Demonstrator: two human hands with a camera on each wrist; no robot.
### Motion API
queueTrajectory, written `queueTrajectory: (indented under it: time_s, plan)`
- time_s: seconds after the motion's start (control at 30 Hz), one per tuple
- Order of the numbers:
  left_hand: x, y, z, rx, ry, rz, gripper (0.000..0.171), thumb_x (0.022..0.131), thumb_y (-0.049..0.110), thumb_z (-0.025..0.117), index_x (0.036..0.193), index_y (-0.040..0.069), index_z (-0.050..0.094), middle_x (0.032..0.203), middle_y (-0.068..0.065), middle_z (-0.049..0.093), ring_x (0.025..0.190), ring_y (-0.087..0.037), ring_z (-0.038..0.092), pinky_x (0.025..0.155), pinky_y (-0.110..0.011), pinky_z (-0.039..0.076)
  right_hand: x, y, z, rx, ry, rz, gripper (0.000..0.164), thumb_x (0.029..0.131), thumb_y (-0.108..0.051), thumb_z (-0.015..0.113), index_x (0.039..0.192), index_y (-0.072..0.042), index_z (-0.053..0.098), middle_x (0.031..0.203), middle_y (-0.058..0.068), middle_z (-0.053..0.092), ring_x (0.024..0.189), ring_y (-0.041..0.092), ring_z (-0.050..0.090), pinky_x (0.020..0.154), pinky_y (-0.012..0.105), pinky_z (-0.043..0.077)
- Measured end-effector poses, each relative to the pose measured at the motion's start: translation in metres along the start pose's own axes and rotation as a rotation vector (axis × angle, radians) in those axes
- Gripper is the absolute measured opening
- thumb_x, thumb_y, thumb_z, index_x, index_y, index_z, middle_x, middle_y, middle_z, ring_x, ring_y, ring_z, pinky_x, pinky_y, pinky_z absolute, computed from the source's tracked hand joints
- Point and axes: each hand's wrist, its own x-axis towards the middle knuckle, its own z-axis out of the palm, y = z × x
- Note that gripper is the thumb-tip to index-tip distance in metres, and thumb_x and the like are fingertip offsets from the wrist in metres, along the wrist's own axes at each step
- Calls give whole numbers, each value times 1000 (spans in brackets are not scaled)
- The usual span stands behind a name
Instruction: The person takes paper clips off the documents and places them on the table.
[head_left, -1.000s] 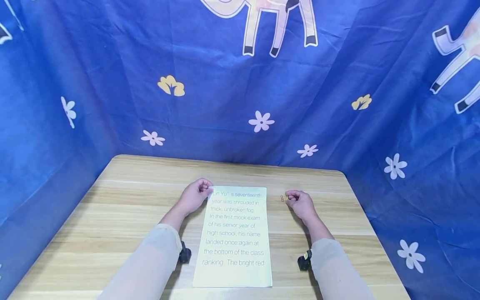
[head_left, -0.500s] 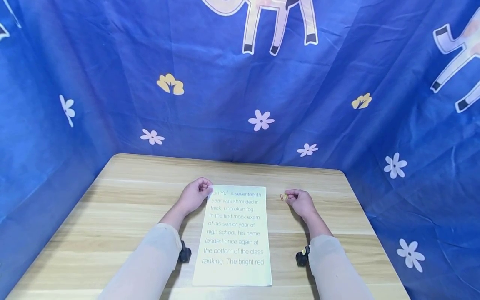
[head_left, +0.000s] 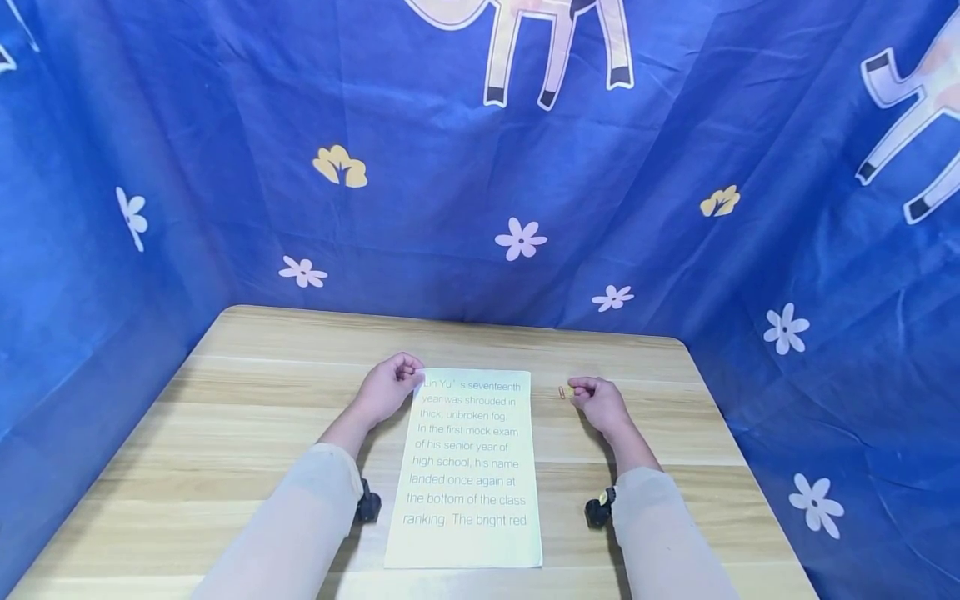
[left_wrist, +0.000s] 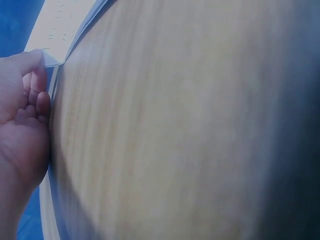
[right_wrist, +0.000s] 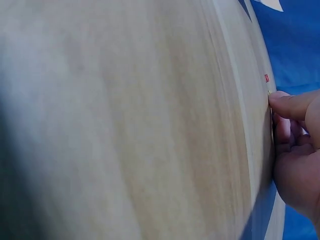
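Note:
A sheet of paper [head_left: 465, 546] printed with large lines of text lies on the wooden table. My left hand [head_left: 386, 392] pinches its far left corner, thumb on top, as the left wrist view shows at the paper's corner [left_wrist: 54, 55]. To the right of the sheet, my right hand [head_left: 602, 407] holds a small yellow paper clip [head_left: 572, 390] between thumb and fingertips. Most of that clip is hidden by the fingers. Just left of it lies a red paper clip [head_left: 561, 392], also visible in the right wrist view as a small red shape [right_wrist: 266, 78].
The wooden table [head_left: 247, 417] has rounded far corners. Blue patterned cloth [head_left: 420, 192] hangs behind it and on both sides. A black wrist camera [head_left: 367, 504] is worn on the left wrist, and another black camera [head_left: 597, 511] on the right.
The right fingertips have closed over the yellow paper clip, which shows less now. The red clip and the left hand on the paper corner have stayed nearly still.

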Motion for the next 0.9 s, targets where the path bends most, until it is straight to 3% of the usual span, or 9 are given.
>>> queueTrajectory:
  time_s: [0.13, 0.27, 0.4, 0.5, 0.7, 0.9]
  plan:
    - [0, 0, 0, 11, 4, -1, 12, 107, 19, 68, 116, 13, 69, 107, -4, 68, 98, -19, 60, 87, -29, 51, 1, 4, -4, 65, 4, 23, 33, 106, -5, 66, 139, -5, 71, 124, 13, 71, 109, 15, 63, 84, 16, 50]
    - [-1, -1, 0, 21, 7, -6, 12, 107, 20, 68, 117, 14, 69, 108, -4, 68, 100, -21, 62, 91, -31, 52, 3, 9, -9, 238, 22, 69, 36, 111, -15, 61, 145, -2, 66, 140, 15, 70, 115, 13, 66, 91, 16, 53]
    - [-3, -2, 0, 34, 19, 3, 12, 107, 20, 68, 117, 14, 69, 108, -5, 69, 101, -22, 63, 92, -33, 52, 2, 6, -13, 479, 32, 95, 41, 111, -11, 60, 147, 7, 58, 121, 9, 75, 99, 9, 68, 90, 18, 57]
    - [-4, -3, 2, 58, 23, 14, 12, 107, 21, 67, 117, 14, 69, 108, -4, 69, 100, -21, 63, 92, -32, 51, -2, 1, -13, 573, 30, 96, 41, 110, -7, 58, 147, 11, 54, 102, -1, 75, 92, 7, 68, 88, 19, 58]
    - [-4, -4, 5, 125, 33, 51, 11, 108, 19, 66, 116, 13, 67, 106, -5, 68, 97, -20, 63, 90, -33, 51, -17, -20, -9, 614, 28, 46, 35, 109, -2, 57, 141, 13, 57, 94, -8, 72, 91, 8, 69, 86, 18, 59]
    - [-3, -1, 5, 188, 46, 93, 7, 108, 17, 65, 112, 12, 69, 104, -5, 70, 95, -19, 63, 91, -34, 50, -29, -41, -1, 603, 4, -28, 25, 108, 0, 56, 130, 9, 64, 99, -3, 71, 95, 12, 68, 88, 23, 60]
